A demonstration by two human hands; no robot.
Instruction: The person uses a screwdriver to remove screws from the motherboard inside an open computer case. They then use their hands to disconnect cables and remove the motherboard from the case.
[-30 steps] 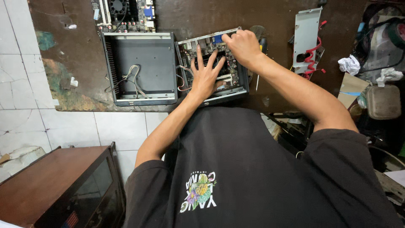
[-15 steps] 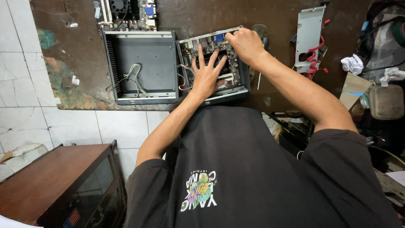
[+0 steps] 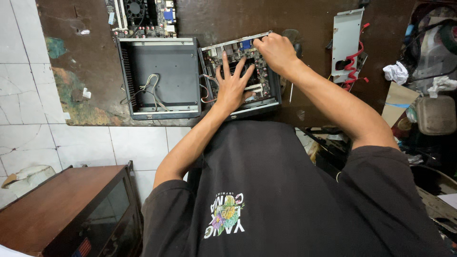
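- While our left hand (image 3: 232, 85) lies flat with fingers spread on the circuit board (image 3: 238, 71), it holds nothing — it only presses the board down inside its small grey case (image 3: 247, 107).
- Our right hand (image 3: 276, 50) is curled at the board's far right corner; we cannot tell whether its fingers pinch anything, since the knuckles hide them.
- Compared with a second ago, very little has changed: the left palm sits on the same patch of board, and the right hand has crept slightly toward the far edge of that corner. We judge the work to be the same careful fiddling at one spot, not a new step.
- That board and its case sit on the dark workbench (image 3: 309, 19), just right of centre, tilted a little against the bench edge.
- Counting cases, we see two: the one under our hands and an open empty case (image 3: 162, 76) to its left, touching it, with loose pale wires (image 3: 150, 90) inside.
- Counting boards, we also see two — ours, and a second board with a fan (image 3: 143, 16) at the far edge.
- One metal bracket with red cables (image 3: 346, 43) lies to the right, well apart.
- One thin screwdriver-like tool (image 3: 291, 93) rests beside our right forearm.
- One wooden cabinet (image 3: 62, 209) stands near left on the tiled floor.
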